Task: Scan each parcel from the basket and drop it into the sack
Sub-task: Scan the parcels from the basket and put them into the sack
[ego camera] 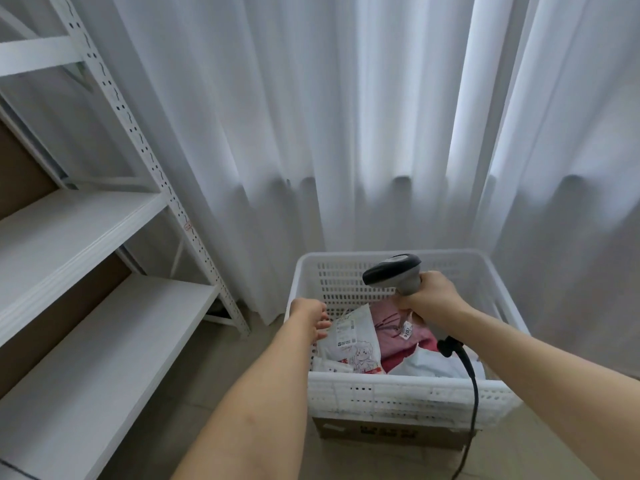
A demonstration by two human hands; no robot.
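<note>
Parcels, assorted, in a white perforated plastic basket [398, 393] standing on a flattened brown cardboard box [388, 434] on the floor.

Item nearest the hands: white plastic mailer bag with printed label and red cartoon figure [349, 341], propped against the basket's left wall, label face turned up and toward the person, long axis running from near-left rim to far wall. Beside it on the right, a pink bag with a small tag [408, 332]; nearer the front, a plain white bag [436, 365].

Left hand [311, 318]: at the basket's left rim, fingers curled onto the top-left corner of the white mailer; whether it pinches or merely touches cannot be told for certain, though a grip seems likely.

Right hand [429, 294]: wrapped round the handle of a grey and black corded barcode scanner [393, 271], held above the basket's middle, head pointing left toward the mailer's label. Cable [467, 375] trails over the front rim.

Room: open above the basket; white metal shelving unit [86, 237] well left, white curtain [346, 116] behind. Sack not in view.
</note>
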